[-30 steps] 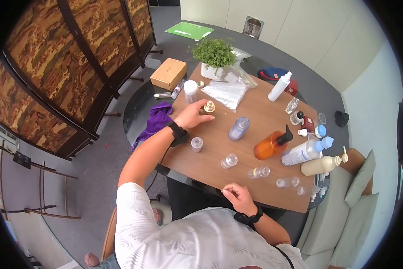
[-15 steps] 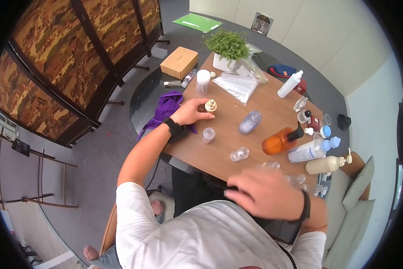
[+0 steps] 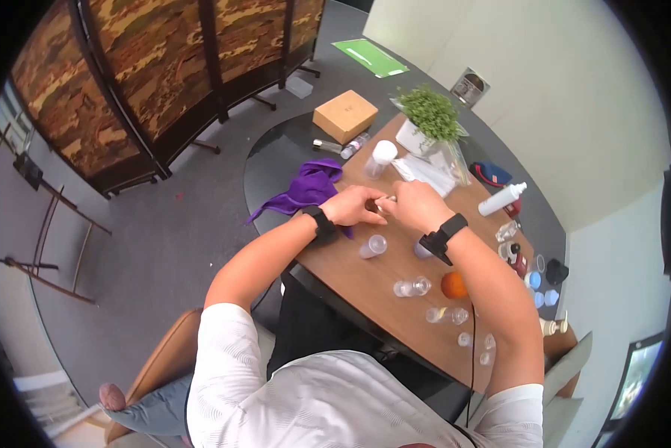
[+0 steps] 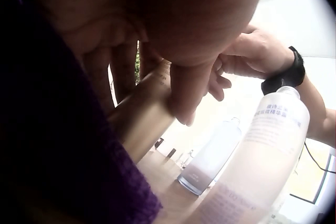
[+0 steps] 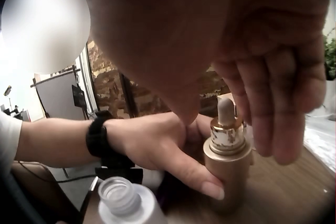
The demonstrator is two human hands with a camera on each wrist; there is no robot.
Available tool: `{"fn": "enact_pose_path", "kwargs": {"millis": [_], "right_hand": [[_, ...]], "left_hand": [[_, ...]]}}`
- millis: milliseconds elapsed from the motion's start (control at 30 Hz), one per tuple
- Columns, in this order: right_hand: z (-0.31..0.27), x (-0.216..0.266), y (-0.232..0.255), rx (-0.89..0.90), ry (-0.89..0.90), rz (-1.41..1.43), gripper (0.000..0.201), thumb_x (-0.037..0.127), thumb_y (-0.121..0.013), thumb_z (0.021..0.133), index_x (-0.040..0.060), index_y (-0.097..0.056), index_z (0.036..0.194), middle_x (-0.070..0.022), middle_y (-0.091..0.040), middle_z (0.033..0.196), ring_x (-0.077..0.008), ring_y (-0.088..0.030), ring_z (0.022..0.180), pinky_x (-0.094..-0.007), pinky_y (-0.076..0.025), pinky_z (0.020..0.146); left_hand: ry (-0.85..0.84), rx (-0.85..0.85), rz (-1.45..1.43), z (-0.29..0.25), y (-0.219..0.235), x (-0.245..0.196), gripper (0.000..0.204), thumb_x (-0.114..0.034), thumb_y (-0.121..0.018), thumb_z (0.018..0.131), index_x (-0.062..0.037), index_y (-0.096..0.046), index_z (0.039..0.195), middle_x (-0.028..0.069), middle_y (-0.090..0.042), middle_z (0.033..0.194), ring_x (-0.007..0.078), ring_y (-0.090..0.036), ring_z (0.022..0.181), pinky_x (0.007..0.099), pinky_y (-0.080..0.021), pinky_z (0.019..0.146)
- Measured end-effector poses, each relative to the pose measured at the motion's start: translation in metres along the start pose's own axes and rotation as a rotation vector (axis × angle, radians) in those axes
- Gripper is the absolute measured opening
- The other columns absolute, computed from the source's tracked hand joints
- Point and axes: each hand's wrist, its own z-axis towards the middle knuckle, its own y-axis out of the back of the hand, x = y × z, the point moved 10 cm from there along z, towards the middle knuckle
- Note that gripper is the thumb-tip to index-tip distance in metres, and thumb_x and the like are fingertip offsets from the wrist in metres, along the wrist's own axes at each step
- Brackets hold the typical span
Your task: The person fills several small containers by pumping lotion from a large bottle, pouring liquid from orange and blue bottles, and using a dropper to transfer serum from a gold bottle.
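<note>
My left hand [image 3: 350,205] grips a gold dropper bottle [image 5: 231,176] around its body, thumb along the near side. The bottle stands upright in the right wrist view, with a pale rubber bulb [image 5: 226,111] on its gold and white collar. Over the bottle's top comes my right hand [image 3: 421,205], its fingers [image 5: 281,103] fairly straight on one side of the bulb and its thumb on the other. A gap shows between them and the bulb. An uncapped frosted bottle [image 3: 373,246] stands close to my left wrist. Under my right wrist a clear bottle [image 4: 210,155] is partly hidden.
Small clear bottles [image 3: 412,287] line the table's near edge. An orange bottle [image 3: 453,284] is mostly behind my right forearm. A white-capped bottle [image 3: 380,159], a potted plant [image 3: 430,112] and plastic bags [image 3: 425,173] are farther back. Purple cloth [image 3: 313,183] lies at left.
My right hand has risen from the table's near edge, swung across and reached the top of the dropper bottle. My left hand still holds that bottle. The head view has turned.
</note>
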Motion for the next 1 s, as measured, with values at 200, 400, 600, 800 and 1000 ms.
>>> {"fn": "enact_pose_path", "kwargs": {"millis": [200,400,600,800,1000], "right_hand": [[0.005,-0.006,-0.016,0.041,0.124,0.041,0.039,0.031,-0.071,0.091,-0.0038,-0.067,0.109,-0.0233,-0.074,0.091,-0.0452,-0.071,0.093,-0.0509,-0.056,0.085],[-0.007,0.005,0.003,-0.07,0.216,0.173,0.037,0.021,-0.074,0.089,0.0015,-0.062,0.119,-0.0237,-0.069,0.109,-0.0435,-0.067,0.105,-0.0504,-0.054,0.089],[0.003,-0.003,-0.017,-0.005,0.22,0.137,0.04,0.026,-0.075,0.089,0.0013,-0.061,0.117,-0.0235,-0.07,0.107,-0.0422,-0.068,0.104,-0.0492,-0.053,0.089],[0.001,-0.004,-0.002,-0.051,0.003,0.046,0.033,0.025,-0.073,0.092,0.001,-0.063,0.112,-0.0215,-0.071,0.093,-0.0431,-0.069,0.095,-0.0504,-0.054,0.086],[-0.001,0.003,-0.011,-0.076,0.259,0.104,0.028,0.019,-0.074,0.088,0.0014,-0.064,0.109,-0.0193,-0.07,0.097,-0.0405,-0.068,0.096,-0.048,-0.055,0.084]], "left_hand": [[-0.015,0.019,0.052,0.008,-0.008,0.011,0.048,-0.03,-0.086,0.087,-0.0065,-0.07,0.126,0.0155,-0.078,0.106,0.0295,-0.074,0.097,0.0402,-0.055,0.09],[-0.063,-0.045,0.088,0.008,-0.005,0.008,0.044,-0.027,-0.088,0.084,-0.0044,-0.071,0.118,0.0146,-0.077,0.097,0.0305,-0.073,0.09,0.041,-0.056,0.084],[-0.022,0.015,0.118,0.007,-0.006,0.004,0.05,-0.032,-0.086,0.086,-0.006,-0.07,0.126,0.0181,-0.077,0.108,0.0376,-0.073,0.101,0.0425,-0.055,0.09],[0.018,0.013,0.089,0.005,-0.004,0.001,0.049,-0.033,-0.086,0.086,-0.0056,-0.071,0.124,0.0178,-0.077,0.108,0.0364,-0.073,0.102,0.0421,-0.055,0.091],[0.014,0.039,0.119,0.008,-0.007,0.006,0.053,-0.035,-0.086,0.085,-0.0064,-0.071,0.128,0.0189,-0.077,0.111,0.0366,-0.073,0.104,0.0416,-0.054,0.093]]}}
